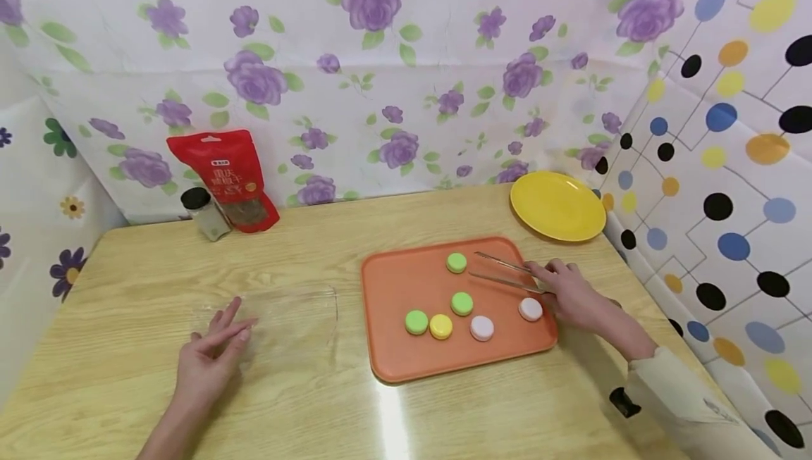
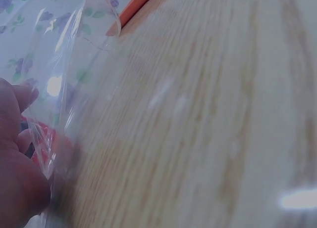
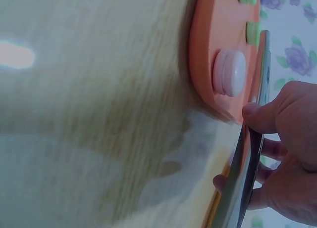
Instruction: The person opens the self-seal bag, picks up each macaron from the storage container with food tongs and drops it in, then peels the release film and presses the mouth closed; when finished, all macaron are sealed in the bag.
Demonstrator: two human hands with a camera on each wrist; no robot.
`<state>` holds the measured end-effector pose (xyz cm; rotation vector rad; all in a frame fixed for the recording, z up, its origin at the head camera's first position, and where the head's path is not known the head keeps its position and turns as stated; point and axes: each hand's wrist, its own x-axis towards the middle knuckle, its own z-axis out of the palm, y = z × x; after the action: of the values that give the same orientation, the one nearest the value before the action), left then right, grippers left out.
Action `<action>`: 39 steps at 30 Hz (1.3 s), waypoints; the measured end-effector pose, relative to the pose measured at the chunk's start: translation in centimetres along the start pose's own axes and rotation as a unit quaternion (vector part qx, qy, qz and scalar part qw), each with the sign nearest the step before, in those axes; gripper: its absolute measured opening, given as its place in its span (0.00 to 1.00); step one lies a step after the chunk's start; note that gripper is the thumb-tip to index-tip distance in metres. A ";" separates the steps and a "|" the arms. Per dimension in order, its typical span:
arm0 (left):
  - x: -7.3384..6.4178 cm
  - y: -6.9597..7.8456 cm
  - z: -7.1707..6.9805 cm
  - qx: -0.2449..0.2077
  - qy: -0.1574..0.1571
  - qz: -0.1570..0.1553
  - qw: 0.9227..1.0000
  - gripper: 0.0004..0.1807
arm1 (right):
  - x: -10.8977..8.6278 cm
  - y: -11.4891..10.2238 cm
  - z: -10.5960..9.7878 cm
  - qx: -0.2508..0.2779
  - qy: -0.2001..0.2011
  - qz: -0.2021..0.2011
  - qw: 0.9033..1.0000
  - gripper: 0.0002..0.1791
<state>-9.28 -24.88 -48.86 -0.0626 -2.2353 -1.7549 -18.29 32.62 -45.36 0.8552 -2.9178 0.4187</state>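
In the head view, my left hand (image 1: 209, 358) pinches the left end of a clear plastic bag (image 1: 292, 319) above the wooden table. The left wrist view shows the bag's creased film (image 2: 69, 99) against the thumb and fingers. My right hand (image 1: 571, 298) grips metal tongs (image 1: 507, 280) over the right side of an orange tray (image 1: 393, 277), their arms spread with nothing between the tips. The tips point toward a green macaron (image 1: 456, 263). Two other green macarons (image 1: 462, 303), a yellow one (image 1: 440, 327) and two pale pink ones (image 1: 482, 328) lie on the tray.
A yellow plate (image 1: 558, 206) lies at the back right corner. Back left, a red pouch (image 1: 228, 182) stands beside a black-capped jar (image 1: 206, 213) that leans. Patterned cloth walls (image 1: 393, 79) close off the back and both sides. A small black object (image 1: 624, 401) shows near the right sleeve.
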 end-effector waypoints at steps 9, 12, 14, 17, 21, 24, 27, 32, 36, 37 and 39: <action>0.0 -0.2 -0.1 -0.005 0.001 0.009 1.000 0.08 | 2.0 -0.1 0.5 -0.008 -0.026 0.019 0.999 0.29; 0.1 -0.2 0.0 -0.013 -0.003 0.011 1.000 0.08 | 2.6 -0.2 0.7 -0.003 -0.027 0.021 0.999 0.30; 0.2 -0.2 0.1 -0.014 -0.006 0.012 1.000 0.08 | 2.9 -0.2 0.8 -0.008 -0.021 0.015 1.000 0.30; 0.2 -0.2 0.1 -0.023 -0.009 0.011 1.000 0.08 | 3.2 0.0 1.0 -0.015 -0.007 0.006 1.000 0.29; 0.2 -0.2 -0.1 -0.025 -0.011 0.011 1.000 0.08 | 3.3 0.1 1.2 -0.011 -0.002 0.006 1.000 0.28; 0.3 -0.2 -0.2 -0.009 -0.016 0.014 1.000 0.08 | 3.3 0.1 1.1 -0.002 -0.004 0.006 1.000 0.28; 0.3 -0.2 -0.6 0.022 -0.017 0.024 0.999 0.08 | 4.0 -0.2 1.2 0.004 -0.004 -0.007 1.000 0.28; 1.2 -0.1 -0.2 0.051 -0.031 0.042 0.997 0.09 | 3.9 -1.2 0.5 0.004 0.012 -0.021 1.000 0.28; 1.1 -0.1 0.0 0.051 -0.031 0.036 0.998 0.09 | 4.1 -2.9 0.5 0.014 0.025 -0.061 0.998 0.28; 0.9 -0.1 -0.2 0.050 -0.028 0.032 0.998 0.09 | 4.4 -3.6 0.6 0.017 0.026 -0.074 0.997 0.29; 0.6 -0.1 -0.5 0.050 -0.021 0.027 0.998 0.09 | 5.2 -5.2 0.9 0.021 0.030 -0.100 0.994 0.30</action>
<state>-9.74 -25.48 -48.67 -0.1390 -2.3250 -1.6269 -19.83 25.49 -44.24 1.1082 -2.7422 0.4805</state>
